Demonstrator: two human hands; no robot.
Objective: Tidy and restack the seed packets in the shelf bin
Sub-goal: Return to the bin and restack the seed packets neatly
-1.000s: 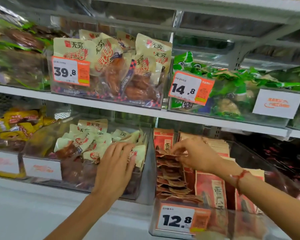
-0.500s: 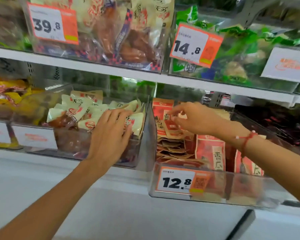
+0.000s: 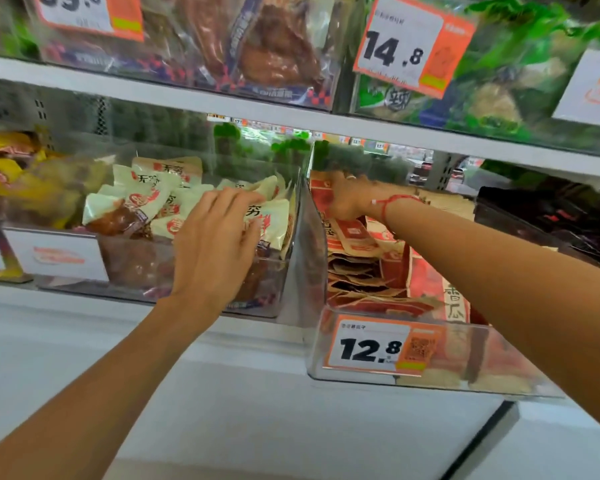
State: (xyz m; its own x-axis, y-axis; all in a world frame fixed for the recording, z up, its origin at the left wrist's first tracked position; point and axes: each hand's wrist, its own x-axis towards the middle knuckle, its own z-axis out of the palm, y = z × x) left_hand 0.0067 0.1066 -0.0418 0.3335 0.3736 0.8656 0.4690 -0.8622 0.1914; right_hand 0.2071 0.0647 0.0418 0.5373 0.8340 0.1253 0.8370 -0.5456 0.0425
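Red and tan seed packets (image 3: 355, 268) lie in a loose pile in the clear shelf bin (image 3: 317, 341) that carries the 12.8 price tag. More of them stand upright on the bin's right side. My right hand (image 3: 350, 200), a red string at its wrist, reaches deep into the bin and its curled fingers hold an upright seed packet (image 3: 321, 197) at the back left corner. My left hand (image 3: 215, 244) rests flat with straight fingers on cream meat-snack packets (image 3: 146, 202) in the neighbouring clear bin (image 3: 136, 268).
A clear divider wall (image 3: 305, 237) separates the two bins. Yellow packets (image 3: 4, 168) fill a bin at far left and a dark bin (image 3: 548, 216) stands at right. The shelf above (image 3: 222, 102) holds bins tagged 39.8 and 14.8. A white ledge (image 3: 222, 393) runs below.
My right hand has moved further back and left into the seed bin with the packet it pinched. The left hand stays on the cream packets. The view has moved closer and lower.
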